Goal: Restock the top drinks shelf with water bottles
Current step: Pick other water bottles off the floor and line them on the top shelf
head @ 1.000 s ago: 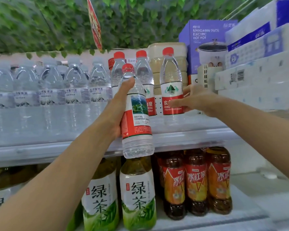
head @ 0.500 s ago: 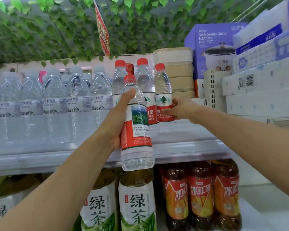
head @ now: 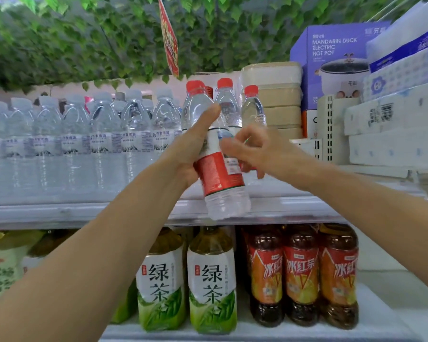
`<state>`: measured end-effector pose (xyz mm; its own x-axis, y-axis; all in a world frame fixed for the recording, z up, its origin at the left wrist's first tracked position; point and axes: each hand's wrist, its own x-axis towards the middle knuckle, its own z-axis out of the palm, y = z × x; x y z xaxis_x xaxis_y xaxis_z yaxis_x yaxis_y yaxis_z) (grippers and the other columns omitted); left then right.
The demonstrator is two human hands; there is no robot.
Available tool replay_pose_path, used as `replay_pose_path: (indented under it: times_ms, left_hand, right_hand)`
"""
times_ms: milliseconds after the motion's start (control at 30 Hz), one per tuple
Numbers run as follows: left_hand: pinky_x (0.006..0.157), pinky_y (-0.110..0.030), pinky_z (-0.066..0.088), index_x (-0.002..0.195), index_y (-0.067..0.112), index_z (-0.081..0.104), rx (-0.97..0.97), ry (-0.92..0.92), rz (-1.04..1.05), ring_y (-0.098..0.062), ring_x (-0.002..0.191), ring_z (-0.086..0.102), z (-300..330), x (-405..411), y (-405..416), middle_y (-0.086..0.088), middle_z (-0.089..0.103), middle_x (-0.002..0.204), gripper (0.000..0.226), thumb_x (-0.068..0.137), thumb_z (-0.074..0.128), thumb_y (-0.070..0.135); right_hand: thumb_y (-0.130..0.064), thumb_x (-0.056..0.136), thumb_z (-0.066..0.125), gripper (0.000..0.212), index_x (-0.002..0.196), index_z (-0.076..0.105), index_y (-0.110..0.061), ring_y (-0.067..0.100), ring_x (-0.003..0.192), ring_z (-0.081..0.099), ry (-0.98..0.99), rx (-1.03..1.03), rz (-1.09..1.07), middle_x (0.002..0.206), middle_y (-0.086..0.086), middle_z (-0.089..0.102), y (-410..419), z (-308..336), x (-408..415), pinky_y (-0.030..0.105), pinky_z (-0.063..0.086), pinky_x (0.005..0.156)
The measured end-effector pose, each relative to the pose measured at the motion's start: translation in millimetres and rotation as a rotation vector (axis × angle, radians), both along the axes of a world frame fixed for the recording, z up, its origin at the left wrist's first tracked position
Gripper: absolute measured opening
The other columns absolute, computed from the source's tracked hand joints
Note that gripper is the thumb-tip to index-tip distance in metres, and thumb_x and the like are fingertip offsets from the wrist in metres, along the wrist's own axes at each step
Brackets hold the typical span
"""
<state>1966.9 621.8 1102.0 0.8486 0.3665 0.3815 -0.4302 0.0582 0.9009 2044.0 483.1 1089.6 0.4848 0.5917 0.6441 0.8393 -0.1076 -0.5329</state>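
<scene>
My left hand [head: 190, 149] grips a red-labelled water bottle [head: 219, 174] with a red cap, tilted with its top to the left, in front of the top shelf's [head: 59, 213] edge. My right hand [head: 252, 149] is against the bottle's right side, thumb on the label and fingers curled round it. Behind them, red-capped water bottles [head: 253, 107] stand upright on the top shelf. To their left, several clear white-capped water bottles [head: 104, 144] fill the shelf.
Beige stacked containers [head: 277, 95], a white slotted basket [head: 331, 129], a purple hot pot box [head: 336, 58] and tissue packs [head: 393, 119] fill the shelf's right end. Below stand green tea bottles [head: 211, 280] and iced red tea bottles [head: 299, 275]. A red sign [head: 169, 45] hangs among leaves.
My right hand let go of the bottle it set on the shelf and came back left to the bottle in my left hand. That bottle tipped leftward and rose slightly.
</scene>
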Motion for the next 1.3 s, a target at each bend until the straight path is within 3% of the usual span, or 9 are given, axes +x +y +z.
replay_pose_path:
  times_ms: [133, 267, 400, 533, 633, 867, 1033, 1167, 1300]
  left_hand:
    - [0.079, -0.055, 0.059, 0.117, 0.011, 0.068, -0.010, -0.035, 0.062, -0.035, 0.093, 0.073, 21, 1, -14, -0.016, 0.075, 0.106, 0.060, 0.072, 0.083, 0.046]
    - [0.071, -0.046, 0.061, 0.109, 0.009, 0.066, 0.015, -0.094, 0.052, -0.030, 0.081, 0.074, 32, 2, -20, -0.015, 0.075, 0.099, 0.048, 0.077, 0.081, 0.043]
    - [0.090, -0.050, 0.057, 0.126, 0.005, 0.060, 0.085, -0.042, -0.111, -0.035, 0.106, 0.070, 34, -4, -12, -0.019, 0.070, 0.117, 0.071, 0.084, 0.059, 0.063]
    - [0.101, -0.052, 0.050, 0.133, 0.008, 0.057, 0.099, -0.052, -0.162, -0.036, 0.115, 0.065, 34, -5, -15, -0.020, 0.066, 0.126, 0.069, 0.086, 0.060, 0.058]
    - [0.081, -0.045, 0.060, 0.124, 0.006, 0.061, 0.130, -0.091, -0.115, -0.031, 0.097, 0.072, 33, -3, -20, -0.016, 0.073, 0.110, 0.062, 0.081, 0.068, 0.050]
    - [0.078, -0.044, 0.062, 0.095, 0.009, 0.066, 0.327, -0.285, 0.154, -0.029, 0.087, 0.075, 46, 8, -36, -0.014, 0.076, 0.095, 0.031, 0.089, 0.070, 0.039]
    - [0.088, -0.038, 0.047, 0.128, 0.020, 0.052, 0.659, -0.078, 0.405, -0.017, 0.113, 0.060, 45, 12, -24, 0.003, 0.064, 0.122, 0.066, 0.091, 0.041, 0.073]
    - [0.106, -0.039, 0.039, 0.141, 0.022, 0.044, 0.877, -0.169, 0.662, -0.017, 0.132, 0.040, 4, 24, 6, 0.001, 0.048, 0.139, 0.056, 0.094, 0.058, 0.048]
    - [0.120, -0.037, 0.008, 0.152, 0.022, 0.028, 1.253, -0.168, 0.950, -0.020, 0.148, 0.010, -32, 42, 20, -0.002, 0.022, 0.159, 0.084, 0.084, 0.071, 0.047]
  right_hand:
    - [-0.079, 0.059, 0.072, 0.114, 0.141, 0.021, -0.018, 0.012, 0.089, 0.067, -0.275, -0.118, -0.260, 0.110, -0.009, 0.066, 6, -4, -22, 0.036, 0.055, 0.078]
    - [-0.049, 0.067, 0.085, 0.061, 0.111, 0.046, -0.029, 0.010, 0.079, 0.071, -0.192, 0.016, -0.076, 0.095, -0.007, 0.072, 3, 5, -16, 0.034, 0.058, 0.073]
    - [-0.024, 0.078, 0.080, 0.030, 0.105, 0.068, -0.023, 0.003, 0.080, 0.070, 0.126, 0.082, 0.340, 0.087, -0.010, 0.075, -15, 7, 8, 0.019, 0.054, 0.074]
    - [-0.022, 0.079, 0.068, 0.032, 0.109, 0.069, -0.013, 0.019, 0.099, 0.070, 0.343, 0.102, 0.553, 0.106, 0.005, 0.075, -17, -1, 22, 0.030, 0.056, 0.090]
    - [-0.021, 0.079, 0.064, 0.033, 0.110, 0.067, -0.009, 0.019, 0.097, 0.070, 0.406, 0.097, 0.619, 0.105, 0.008, 0.074, -18, -7, 22, 0.031, 0.057, 0.088]
    - [-0.039, 0.075, 0.083, 0.038, 0.108, 0.066, -0.031, -0.002, 0.080, 0.070, -0.013, 0.101, 0.126, 0.090, -0.017, 0.075, -13, 2, 13, 0.017, 0.054, 0.070]
    - [-0.032, 0.068, 0.089, 0.040, 0.102, 0.068, -0.033, -0.007, 0.081, 0.069, 0.087, 0.187, 0.014, 0.091, -0.022, 0.074, -24, 4, 42, 0.012, 0.053, 0.069]
    - [-0.026, 0.068, 0.090, 0.038, 0.094, 0.064, -0.034, -0.007, 0.073, 0.068, 0.252, 0.224, -0.018, 0.081, -0.019, 0.074, -29, -7, 63, 0.006, 0.047, 0.053]
    - [-0.037, 0.069, 0.088, 0.037, 0.097, 0.064, -0.038, 0.006, 0.086, 0.065, 0.329, 0.187, -0.090, 0.089, -0.013, 0.071, -22, -9, 71, 0.025, 0.046, 0.063]
